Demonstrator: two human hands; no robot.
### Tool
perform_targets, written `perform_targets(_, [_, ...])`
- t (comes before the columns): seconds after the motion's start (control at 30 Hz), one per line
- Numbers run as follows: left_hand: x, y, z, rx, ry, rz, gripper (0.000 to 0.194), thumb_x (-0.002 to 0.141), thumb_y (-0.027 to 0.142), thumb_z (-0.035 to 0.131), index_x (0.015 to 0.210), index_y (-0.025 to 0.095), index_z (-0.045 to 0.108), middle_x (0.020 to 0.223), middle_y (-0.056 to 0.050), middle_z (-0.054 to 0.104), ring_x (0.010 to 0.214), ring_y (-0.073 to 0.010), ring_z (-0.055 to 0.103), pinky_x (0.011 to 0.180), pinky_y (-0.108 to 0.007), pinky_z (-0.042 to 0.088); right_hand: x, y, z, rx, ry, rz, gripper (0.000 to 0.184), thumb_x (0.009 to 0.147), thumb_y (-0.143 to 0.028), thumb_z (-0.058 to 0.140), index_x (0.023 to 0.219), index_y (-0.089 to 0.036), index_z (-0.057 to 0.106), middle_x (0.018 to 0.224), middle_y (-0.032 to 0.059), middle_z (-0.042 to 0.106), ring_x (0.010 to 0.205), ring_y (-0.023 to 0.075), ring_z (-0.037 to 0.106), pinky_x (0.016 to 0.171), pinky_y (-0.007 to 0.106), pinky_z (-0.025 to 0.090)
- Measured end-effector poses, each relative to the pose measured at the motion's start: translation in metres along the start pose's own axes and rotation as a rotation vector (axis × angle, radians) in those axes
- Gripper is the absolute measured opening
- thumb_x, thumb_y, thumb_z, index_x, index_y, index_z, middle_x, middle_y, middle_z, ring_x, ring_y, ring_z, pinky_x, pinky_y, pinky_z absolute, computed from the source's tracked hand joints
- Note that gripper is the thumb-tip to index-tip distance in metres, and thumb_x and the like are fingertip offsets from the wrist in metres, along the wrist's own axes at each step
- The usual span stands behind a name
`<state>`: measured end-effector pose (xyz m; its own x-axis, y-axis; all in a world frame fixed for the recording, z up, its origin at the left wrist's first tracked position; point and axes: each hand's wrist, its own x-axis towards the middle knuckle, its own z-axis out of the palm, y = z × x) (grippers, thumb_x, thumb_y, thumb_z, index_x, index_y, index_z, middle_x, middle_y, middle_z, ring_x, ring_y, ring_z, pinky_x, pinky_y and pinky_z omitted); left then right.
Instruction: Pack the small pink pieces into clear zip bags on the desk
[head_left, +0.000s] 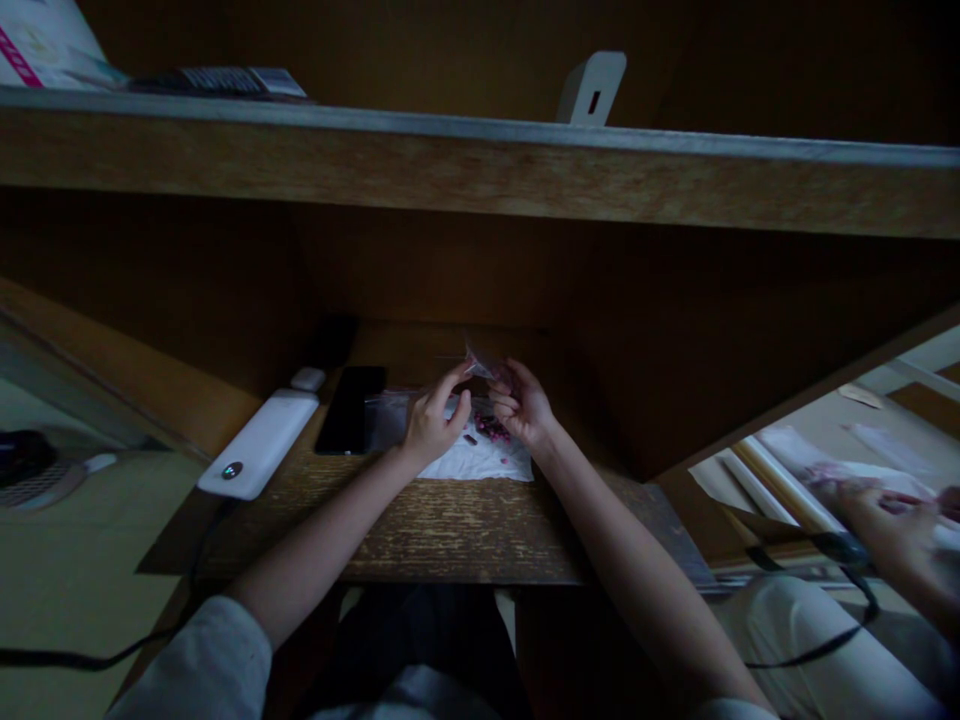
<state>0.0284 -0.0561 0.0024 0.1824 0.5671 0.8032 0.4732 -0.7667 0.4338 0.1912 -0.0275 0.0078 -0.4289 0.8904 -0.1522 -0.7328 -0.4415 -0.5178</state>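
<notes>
My right hand is closed, with thumb and fingers pinching a small clear plastic bag that has pinkish contents. My left hand is beside it, thumb and fingers apart; its fingertips reach the bag's left edge, and whether they touch it is hard to tell. Below both hands a crumpled white sheet lies on the wooden desk. Small pink and dark pieces are heaped on the sheet, partly hidden by my right hand. Flat clear plastic lies left of my left hand.
A black phone and a white power bank with a cable lie on the left. A shelf edge crosses above, carrying a white charger. At right, beyond a side panel, another person's hand works at a desk.
</notes>
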Motion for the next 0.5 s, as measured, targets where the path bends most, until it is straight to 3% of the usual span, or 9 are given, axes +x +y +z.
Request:
perform_targets(0.27, [-0.0011, -0.0001, 0.0003, 0.013, -0.004, 0.018, 0.037, 0.086, 0.020, 0.046, 0.122, 0.018, 0.046, 0.110, -0.007, 0.065, 0.094, -0.0147, 0.064, 0.082, -0.028, 0.053, 0.0005, 0.0024, 0.0003, 0.023, -0.019, -0.017, 0.021, 0.089, -0.029, 0.040, 0.070, -0.019, 0.039, 0.046, -0.0088, 0.032, 0.031, 0.0018, 0.016, 0.027, 0.012, 0.013])
perform_targets(0.5, [-0.0001, 0.0035, -0.0026, -0.084, 0.013, -0.064, 0.033, 0.086, 0.026, 0.048, 0.117, 0.018, 0.049, 0.110, -0.008, 0.064, 0.096, -0.0160, 0.063, 0.082, -0.030, 0.052, 0.0015, 0.0001, -0.0016, -0.003, 0.052, -0.085, 0.023, 0.086, -0.026, 0.044, 0.066, -0.019, 0.036, 0.045, -0.0091, 0.032, 0.031, 0.0015, 0.016, 0.027, 0.012, 0.013])
